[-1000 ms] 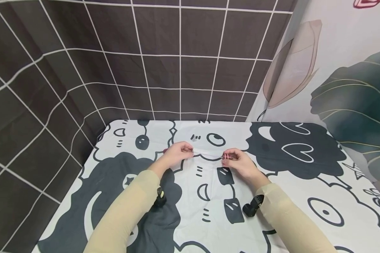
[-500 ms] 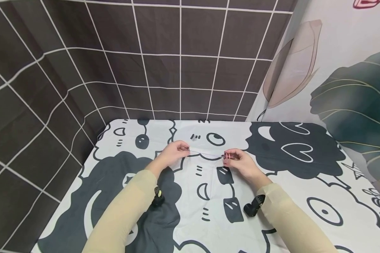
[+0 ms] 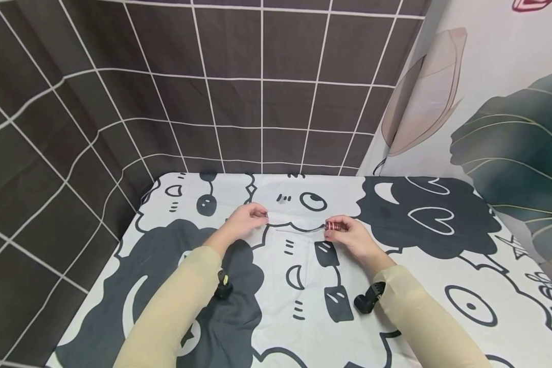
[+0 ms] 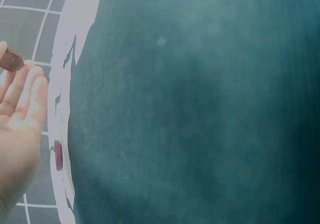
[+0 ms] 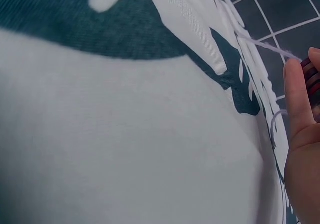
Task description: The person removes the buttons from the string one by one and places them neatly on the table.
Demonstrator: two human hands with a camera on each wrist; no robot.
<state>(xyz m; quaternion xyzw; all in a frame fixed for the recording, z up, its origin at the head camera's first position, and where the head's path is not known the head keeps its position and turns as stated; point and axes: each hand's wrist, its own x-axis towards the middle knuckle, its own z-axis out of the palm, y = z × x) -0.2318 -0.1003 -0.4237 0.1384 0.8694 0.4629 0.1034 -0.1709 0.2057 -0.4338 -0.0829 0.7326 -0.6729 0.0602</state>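
In the head view my left hand (image 3: 246,221), left of the middle of the cloth, pinches a small dark thing at its fingertips. The left wrist view shows it as a brown oval button (image 4: 11,60) with small dots like holes. My right hand (image 3: 351,235) holds a short stack of red and dark striped discs (image 3: 332,226) between thumb and fingers. A pale string (image 5: 272,46) runs out from the stack in the right wrist view, with another length (image 5: 276,120) below. Whether the string reaches the button, I cannot tell.
A white and dark grey cloth (image 3: 276,296) with cartoon faces covers the surface. A small red thing (image 4: 58,155) lies on it near my left hand. Dark gridded fabric (image 3: 285,102) hangs behind and at left; leaf-patterned fabric (image 3: 501,133) hangs at right.
My left hand has moved left, away from the right hand. The string, stretched between the hands half a second ago, now looks slack near the right hand, which has barely moved.
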